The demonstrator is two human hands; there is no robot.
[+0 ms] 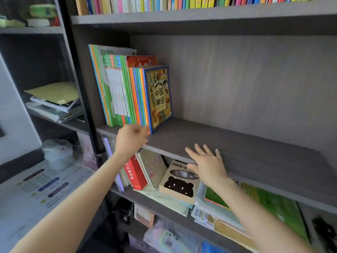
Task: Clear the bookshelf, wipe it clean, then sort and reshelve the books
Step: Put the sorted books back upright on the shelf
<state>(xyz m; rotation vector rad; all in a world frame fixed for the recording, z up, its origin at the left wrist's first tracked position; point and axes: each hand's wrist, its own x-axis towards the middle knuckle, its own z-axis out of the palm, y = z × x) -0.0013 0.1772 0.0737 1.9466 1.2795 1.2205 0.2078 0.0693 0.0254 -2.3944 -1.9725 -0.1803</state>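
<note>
Grey shelf board point(237, 152) is carrying upright books point(127, 92) at its left end. Left hand point(132, 138) is hovering curled at the board's front edge beneath them; whether it is gripping one cannot be told. Right hand point(207, 162) is resting flat and released on the board's front edge, further right.

A row of thin, colourful books point(125, 92) is stood upright at the left end of the middle shelf point(237, 143) of the grey wood-grain bookshelf point(84, 73), against its left wall. The taller ones are placed at the left, the shorter ones at the right. The last book point(160, 95), blue-bordered with a yellow illustrated cover, is shown with its cover facing right.
</note>
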